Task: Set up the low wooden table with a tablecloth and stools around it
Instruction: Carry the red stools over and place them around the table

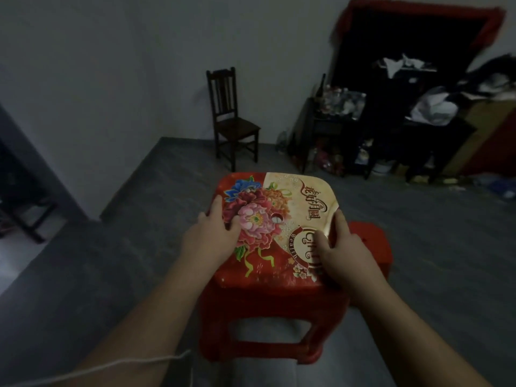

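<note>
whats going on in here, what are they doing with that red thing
A person grips a red plastic stool with a flowered seat by both sides, the left hand on its left edge and the right hand on its right edge, thumbs on top. Whether it is lifted or standing on the floor is unclear. A second red stool sits just behind it to the right. A wooden chair stands by the far wall. No table or tablecloth is in view.

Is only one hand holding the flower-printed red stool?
No: the left hand grips the left edge of the flower-printed red stool and the right hand grips its right edge.
</note>
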